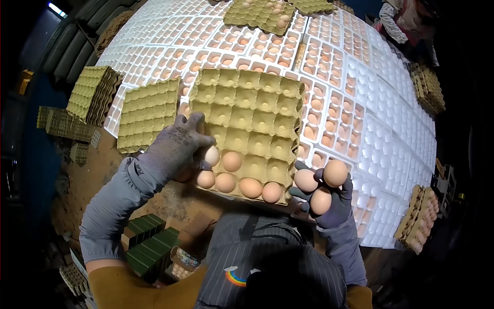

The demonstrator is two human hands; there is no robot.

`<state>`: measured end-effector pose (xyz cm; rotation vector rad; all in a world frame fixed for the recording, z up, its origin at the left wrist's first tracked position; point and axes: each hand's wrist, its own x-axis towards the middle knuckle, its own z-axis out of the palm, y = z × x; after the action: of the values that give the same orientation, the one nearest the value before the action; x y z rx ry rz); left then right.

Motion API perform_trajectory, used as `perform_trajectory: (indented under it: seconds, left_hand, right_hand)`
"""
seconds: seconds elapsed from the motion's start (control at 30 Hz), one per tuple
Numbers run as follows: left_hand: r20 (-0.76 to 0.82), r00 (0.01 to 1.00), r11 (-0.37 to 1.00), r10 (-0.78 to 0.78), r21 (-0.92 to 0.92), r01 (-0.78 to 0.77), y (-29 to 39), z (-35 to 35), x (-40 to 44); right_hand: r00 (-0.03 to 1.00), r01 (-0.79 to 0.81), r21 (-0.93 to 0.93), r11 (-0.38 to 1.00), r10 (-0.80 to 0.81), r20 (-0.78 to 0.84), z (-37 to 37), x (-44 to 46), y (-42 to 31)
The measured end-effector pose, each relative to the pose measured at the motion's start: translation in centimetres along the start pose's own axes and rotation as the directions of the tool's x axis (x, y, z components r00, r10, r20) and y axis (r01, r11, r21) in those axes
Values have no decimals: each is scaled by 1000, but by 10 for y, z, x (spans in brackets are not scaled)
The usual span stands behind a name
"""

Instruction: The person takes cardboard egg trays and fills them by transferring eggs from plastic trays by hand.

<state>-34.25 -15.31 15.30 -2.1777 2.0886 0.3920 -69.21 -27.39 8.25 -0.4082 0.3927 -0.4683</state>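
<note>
A pulp egg tray (247,113) lies in front of me, with several brown eggs in its near row and another brown egg (231,161) in the row behind. My gloved left hand (185,139) is over the tray's near left corner, its fingers closed around a pale egg (211,155). The underside of this hand is hidden. At the tray's near right corner, my gloved right hand (334,203) is closed around three eggs: a brown egg (336,173) on top, a pinkish egg (305,181) and a lower brown egg (321,201).
White plastic trays (383,149) cover the table; many hold eggs, those at the right hold none. Pulp tray stacks stand at left (90,95) and right (427,88). A filled pulp tray (419,219) is at the right edge. Another person (406,26) is at the far right.
</note>
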Motion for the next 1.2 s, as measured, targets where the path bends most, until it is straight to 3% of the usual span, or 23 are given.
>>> perform_trajectory:
  seconds: [0.03, 0.1, 0.13, 0.2, 0.23, 0.3, 0.43, 0.47, 0.5, 0.57, 0.6, 0.67, 0.7, 0.73, 0.8, 0.87, 0.9, 0.93, 1.07, 1.1, 1.13, 1.17, 1.2]
  left_hand:
    - [2, 1000, 1000, 0, 3, 0, 1, -1, 0]
    - [-39, 997, 994, -74, -82, 70, 6, -5, -3]
    - [-78, 984, 911, -163, -396, 119, 2, -2, -6]
    - [-42, 970, 526, -241, -845, 94, -14, 3, -14]
    - [120, 966, 220, -230, -960, 172, 7, -4, -21]
    - [225, 963, -183, -146, -963, 197, 31, 11, -15]
    - [254, 964, -148, -80, -959, 240, 102, 3, -2]
    - [116, 993, 83, 22, -990, 114, 115, 2, 6]
    - [135, 988, 67, 76, -989, 130, 135, 14, 11]
    - [-73, 981, 551, 179, -819, -162, 187, 14, 31]
    - [-149, 982, 623, 119, -758, -191, 222, 20, 40]
    - [-145, 989, 714, 27, -690, -121, 278, 48, 68]
    - [-192, 981, 777, 10, -616, -128, 300, 73, 86]
    - [-242, 969, 835, 50, -523, -173, 319, 88, 104]
    - [-195, 978, 873, 78, -460, -162, 354, 121, 136]
    - [-127, 988, 895, 86, -426, -133, 391, 131, 162]
    - [-95, 992, 906, 82, -407, -114, 407, 132, 172]
    - [-197, 975, 911, 105, -374, -174, 419, 138, 184]
    - [-73, 977, 950, 199, -229, -211, 465, 169, 208]
    - [-66, 980, 955, 185, -224, -196, 469, 165, 209]
    - [-86, 988, 954, 130, -260, -148, 472, 159, 210]
    - [-106, 991, 949, 76, -296, -105, 474, 154, 212]
    - [-203, 979, 929, -5, -363, -71, 472, 152, 212]
  right_hand:
    - [995, 74, -255, 964, -88, -41, 8, -4, 1]
    - [978, 145, -364, 920, -189, -87, 13, -9, 2]
    - [967, 170, -310, 935, -219, -131, 11, -11, 3]
    - [944, 213, -244, 946, -264, -199, 8, -17, 5]
    - [939, 182, -260, 948, -246, -241, 8, -21, 3]
    - [923, 116, -283, 952, -209, -323, 6, -28, -1]
    - [930, 159, -269, 950, -235, -281, -32, -62, -15]
    - [929, 177, -248, 953, -245, -277, -45, -76, -25]
    - [920, 191, -266, 945, -267, -288, -69, -94, -40]
    - [879, 221, -327, 919, -333, -340, -107, -128, -71]
    - [822, 213, -442, 871, -405, -401, -123, -147, -88]
    - [701, 75, -701, 710, -537, -469, -156, -182, -115]
    - [663, -38, -821, 570, -600, -448, -176, -197, -125]
    - [652, -173, -927, 332, -667, -361, -197, -209, -132]
    - [668, -351, -934, -67, -717, -200, -229, -221, -137]
    - [686, -467, -839, -279, -713, -145, -229, -213, -136]
    - [695, -499, -810, -309, -701, -161, -234, -207, -133]
    - [712, -501, -781, -372, -691, -127, -238, -200, -133]
    - [738, -491, -675, -550, -675, 14, -266, -169, -151]
    - [731, -509, -624, -593, -680, 50, -270, -160, -157]
    - [775, -584, -566, -582, -608, -175, -267, -154, -164]
    - [779, -575, -575, -582, -603, -168, -272, -149, -168]
    - [821, -453, -690, -564, -565, -78, -278, -145, -170]
